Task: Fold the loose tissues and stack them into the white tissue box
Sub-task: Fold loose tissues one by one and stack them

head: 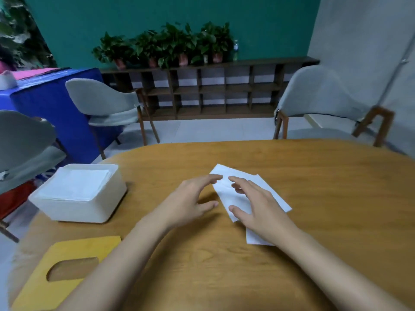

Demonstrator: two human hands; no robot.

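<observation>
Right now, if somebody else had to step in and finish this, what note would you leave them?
Left hand: open, fingers spread at the left edge of the folded tissue, holding nothing.
Right hand: open, pressing flat on that tissue, no closed grip.
A second tissue lies under it on the wooden table.
White tissue box: at the table's left edge, lid off, already holding a stack of tissues.
Yellow lid: lying near the front left.
Left: finish folding both tissues and stack them in the box.

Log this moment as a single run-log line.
stage: folding | left hand: open, beside tissue | right hand: open, pressing tissue on table | white tissue box: lid off, stack inside
</observation>
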